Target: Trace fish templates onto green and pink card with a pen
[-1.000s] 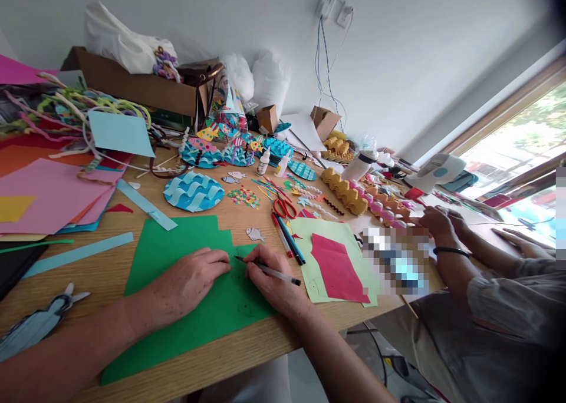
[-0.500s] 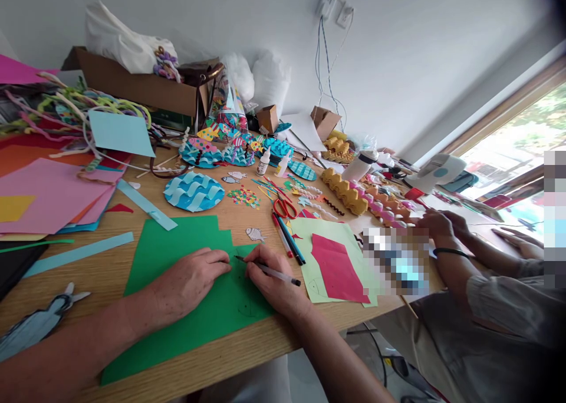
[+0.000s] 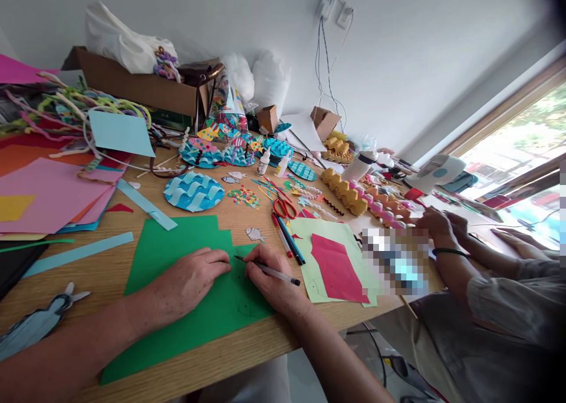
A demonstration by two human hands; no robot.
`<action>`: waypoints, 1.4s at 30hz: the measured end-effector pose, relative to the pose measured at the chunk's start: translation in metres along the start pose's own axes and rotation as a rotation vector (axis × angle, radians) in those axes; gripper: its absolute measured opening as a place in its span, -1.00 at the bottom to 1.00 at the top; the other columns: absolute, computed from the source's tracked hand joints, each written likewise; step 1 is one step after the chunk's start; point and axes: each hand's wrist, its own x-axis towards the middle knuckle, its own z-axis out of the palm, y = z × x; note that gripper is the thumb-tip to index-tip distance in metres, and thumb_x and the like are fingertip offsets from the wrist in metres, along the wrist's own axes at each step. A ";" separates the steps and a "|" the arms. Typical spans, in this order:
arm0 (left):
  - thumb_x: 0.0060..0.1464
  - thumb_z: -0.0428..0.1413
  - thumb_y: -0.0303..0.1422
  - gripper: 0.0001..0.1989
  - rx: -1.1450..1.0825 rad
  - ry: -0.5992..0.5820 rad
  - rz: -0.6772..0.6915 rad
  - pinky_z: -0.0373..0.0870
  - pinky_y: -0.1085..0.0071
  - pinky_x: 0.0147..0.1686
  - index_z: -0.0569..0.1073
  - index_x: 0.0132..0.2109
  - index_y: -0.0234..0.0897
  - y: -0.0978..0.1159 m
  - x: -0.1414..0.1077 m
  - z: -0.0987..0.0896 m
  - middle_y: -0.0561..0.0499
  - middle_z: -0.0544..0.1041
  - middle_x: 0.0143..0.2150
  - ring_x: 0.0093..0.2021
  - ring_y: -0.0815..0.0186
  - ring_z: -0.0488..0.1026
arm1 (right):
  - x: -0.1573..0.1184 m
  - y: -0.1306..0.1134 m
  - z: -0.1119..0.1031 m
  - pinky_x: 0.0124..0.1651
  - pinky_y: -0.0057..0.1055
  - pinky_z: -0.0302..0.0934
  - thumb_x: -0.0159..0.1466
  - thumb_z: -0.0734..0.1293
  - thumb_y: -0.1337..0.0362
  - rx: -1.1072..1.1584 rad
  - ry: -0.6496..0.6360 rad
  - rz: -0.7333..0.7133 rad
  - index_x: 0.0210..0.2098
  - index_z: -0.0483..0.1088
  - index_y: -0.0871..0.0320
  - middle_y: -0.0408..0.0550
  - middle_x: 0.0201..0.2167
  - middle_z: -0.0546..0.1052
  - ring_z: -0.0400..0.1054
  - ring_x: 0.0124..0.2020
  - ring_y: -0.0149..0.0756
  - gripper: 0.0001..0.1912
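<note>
A sheet of green paper [image 3: 177, 238] lies at the table's front edge, with small drawn lines on its right part. Across its middle rests my left hand [image 3: 194, 282], lying flat on the paper with the fingers slightly bent and nothing held. My right hand [image 3: 274, 282] grips a pen [image 3: 278, 273], its dark tip at the green paper just right of my left fingertips. A small fish cutout [image 3: 255, 234] lies just beyond the right hand. Two markers [image 3: 287, 238] and red-handled scissors [image 3: 284, 208] are close by.
Right of the green sheet lie pale green paper [image 3: 312, 285] and a red piece [image 3: 338, 267]. A blue wave-covered disc [image 3: 194, 192], confetti [image 3: 243, 197] and glue bottles [image 3: 263, 162] stand behind. Coloured paper [image 3: 39, 191] is stacked left. A co-worker's hands [image 3: 435, 223] are at the right.
</note>
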 end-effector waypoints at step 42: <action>0.09 -0.15 -0.63 -0.59 0.016 0.075 0.047 0.43 0.38 -0.05 0.53 -0.13 -0.24 -0.012 -0.004 0.008 -0.03 0.54 -0.07 -0.09 0.27 0.48 | -0.060 0.003 -0.028 -0.45 -0.48 0.20 0.12 0.22 0.33 0.103 0.407 -0.090 -0.42 0.33 0.11 -0.19 -0.58 0.45 0.33 -0.54 -0.38 -0.94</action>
